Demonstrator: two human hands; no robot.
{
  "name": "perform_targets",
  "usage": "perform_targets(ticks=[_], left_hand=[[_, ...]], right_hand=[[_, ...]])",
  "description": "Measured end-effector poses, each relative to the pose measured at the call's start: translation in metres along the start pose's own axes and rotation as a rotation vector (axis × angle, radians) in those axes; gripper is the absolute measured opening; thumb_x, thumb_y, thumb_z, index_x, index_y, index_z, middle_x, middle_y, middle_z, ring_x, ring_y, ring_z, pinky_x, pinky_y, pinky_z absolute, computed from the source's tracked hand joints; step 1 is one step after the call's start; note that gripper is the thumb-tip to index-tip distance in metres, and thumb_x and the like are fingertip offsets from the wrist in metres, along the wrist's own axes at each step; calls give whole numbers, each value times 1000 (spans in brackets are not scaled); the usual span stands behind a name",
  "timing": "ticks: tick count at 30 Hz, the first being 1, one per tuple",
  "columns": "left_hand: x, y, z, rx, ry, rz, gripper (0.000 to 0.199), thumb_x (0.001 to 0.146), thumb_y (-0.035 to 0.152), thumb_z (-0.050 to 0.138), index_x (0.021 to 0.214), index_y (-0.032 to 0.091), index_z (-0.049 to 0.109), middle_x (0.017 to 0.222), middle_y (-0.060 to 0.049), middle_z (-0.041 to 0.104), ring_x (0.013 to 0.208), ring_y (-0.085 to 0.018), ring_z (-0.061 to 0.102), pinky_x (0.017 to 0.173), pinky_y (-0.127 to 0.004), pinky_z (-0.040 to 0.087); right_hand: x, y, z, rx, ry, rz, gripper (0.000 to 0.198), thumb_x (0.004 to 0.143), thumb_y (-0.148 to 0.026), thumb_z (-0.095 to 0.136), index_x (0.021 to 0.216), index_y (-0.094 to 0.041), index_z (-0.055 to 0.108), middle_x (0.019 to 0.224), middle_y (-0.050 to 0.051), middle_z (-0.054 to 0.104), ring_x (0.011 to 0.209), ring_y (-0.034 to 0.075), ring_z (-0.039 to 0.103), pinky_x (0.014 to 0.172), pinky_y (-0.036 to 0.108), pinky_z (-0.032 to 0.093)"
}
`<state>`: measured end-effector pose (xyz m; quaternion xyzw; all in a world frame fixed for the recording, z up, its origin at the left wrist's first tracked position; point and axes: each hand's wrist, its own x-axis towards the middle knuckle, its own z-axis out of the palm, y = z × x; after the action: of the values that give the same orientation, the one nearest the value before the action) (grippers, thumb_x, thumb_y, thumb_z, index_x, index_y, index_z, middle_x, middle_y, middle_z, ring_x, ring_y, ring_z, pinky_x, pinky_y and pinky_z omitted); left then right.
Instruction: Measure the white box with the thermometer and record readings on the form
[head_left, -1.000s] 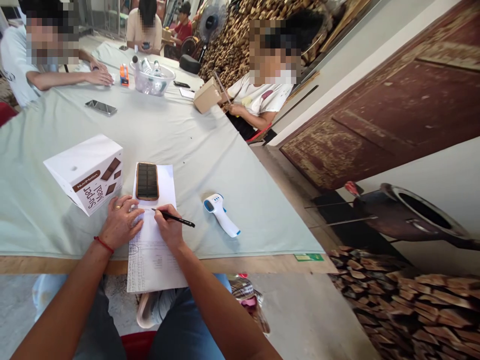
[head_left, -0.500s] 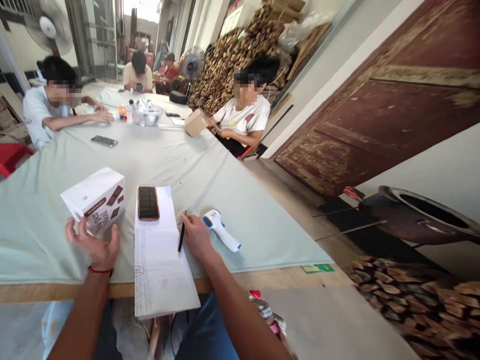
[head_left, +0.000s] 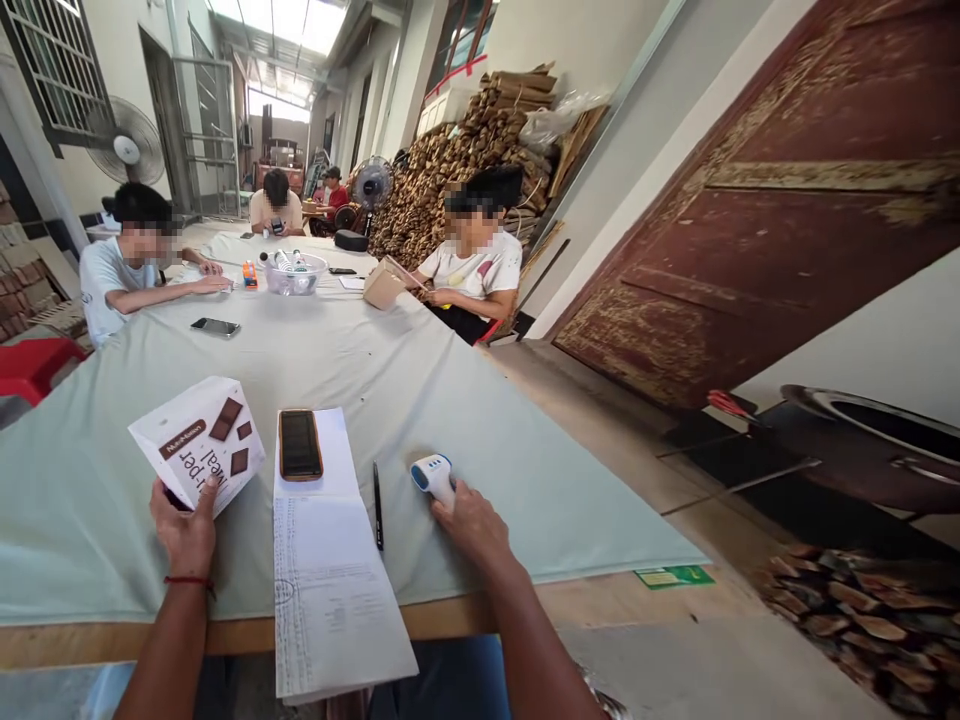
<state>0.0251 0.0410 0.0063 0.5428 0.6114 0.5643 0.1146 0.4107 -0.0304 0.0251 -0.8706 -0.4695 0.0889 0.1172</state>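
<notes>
A white box (head_left: 196, 438) with brown chocolate pictures is tilted in my left hand (head_left: 184, 525), thumb on its printed face and fingers behind its lower corner. To the right, my right hand (head_left: 474, 520) wraps round the handle of a white and blue infrared thermometer (head_left: 433, 474), whose head points away from me. A black pen (head_left: 378, 508) lies on the cloth between that hand and an open notebook (head_left: 337, 590) with handwriting down its left side. On the notebook's far page rests a dark phone (head_left: 300, 446) in an orange-edged case.
A pale green cloth (head_left: 330, 365) covers the table. Farther off are another phone (head_left: 215, 327), a clear plastic basin (head_left: 295, 278) of bottles and a small orange box (head_left: 250, 274). One person at right holds a cardboard box (head_left: 386, 285); other people sit along the table.
My right hand has put the pen down on the cloth and taken hold of the thermometer. My left hand has closed on the white box and tipped its printed face towards me.
</notes>
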Motion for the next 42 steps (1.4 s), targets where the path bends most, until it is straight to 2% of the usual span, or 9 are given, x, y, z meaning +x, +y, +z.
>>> perform_targets(ticks=[3,5,8,10,12,15,19,26,42], left_hand=[[-2,10,1,-111,89,-176,62,80,62,58,123,18,52,111,-10,64,101,-25,62,91,-43,53],[-2,17,0,-114,81,-215,62,79,65,58,118,18,57,109,-10,67,97,-24,63,90,-41,52],[-1,25,-1,-95,68,-195,60,81,65,54,119,19,59,110,-10,68,94,-23,64,88,-38,51],[-1,27,-1,-101,61,-179,60,83,64,53,122,19,58,112,-10,68,95,-22,64,87,-36,51],[-1,25,-1,-82,62,-187,60,83,62,54,124,19,58,112,-10,68,96,-23,64,87,-35,51],[-1,18,0,-28,72,-209,59,82,58,58,127,20,58,109,-9,67,97,-23,64,89,-36,52],[-2,13,3,-50,47,-186,57,81,53,62,128,22,57,108,-6,68,97,-21,65,90,-35,52],[-2,23,5,-107,33,-229,59,76,56,64,122,20,60,111,-8,69,99,-23,66,90,-35,53],[0,30,4,-170,43,-233,58,72,58,66,115,19,60,106,-9,71,93,-23,67,84,-35,53]], right_hand=[[-11,-29,3,406,89,2,46,81,-29,54,122,-10,61,111,19,67,99,29,63,84,38,47],[-27,-63,7,842,132,-146,44,76,-37,56,114,-16,63,105,11,69,92,25,63,81,34,49],[-60,-130,15,1283,-156,-351,23,70,-42,57,76,-20,61,66,1,61,64,17,53,63,27,44],[-78,-172,19,1424,-398,-391,20,69,-40,57,67,-20,56,56,-3,52,53,13,45,55,25,37],[-90,-203,23,1517,-482,-398,24,70,-42,57,60,-20,51,53,-2,51,52,11,44,54,25,36],[-96,-228,28,1597,-486,-405,33,74,-50,57,61,-20,51,54,-2,52,52,11,44,54,25,35],[-91,-236,31,1611,-466,-458,38,76,-56,59,66,-19,52,57,-2,52,52,10,43,54,25,35],[-78,-241,36,1509,-489,-502,46,78,-64,60,77,-18,53,65,-1,56,57,11,49,56,25,38],[-83,-242,30,1440,-462,-460,50,77,-69,59,74,-19,51,58,-3,53,51,10,47,53,26,38]])
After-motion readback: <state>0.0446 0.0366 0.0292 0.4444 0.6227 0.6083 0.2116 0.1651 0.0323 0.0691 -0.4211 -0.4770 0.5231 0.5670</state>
